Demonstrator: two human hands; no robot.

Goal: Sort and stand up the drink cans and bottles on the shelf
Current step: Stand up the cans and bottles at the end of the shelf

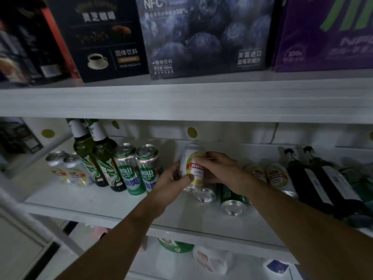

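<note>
Both hands grip a white can [192,156], roughly upright over the shelf [90,201]. The left hand [171,179] curls round its lower side and the right hand [219,168] wraps its label. Its base is hidden, possibly lifted. Green cans [129,170] stand just left.

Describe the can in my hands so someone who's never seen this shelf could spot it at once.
On the middle shelf, under the blueberry juice box, look right of the two standing green cans. The white can with a yellow-ringed label and red band is gripped by the left hand and right hand; unlike the lying cans beside it, it is held upright.
</note>
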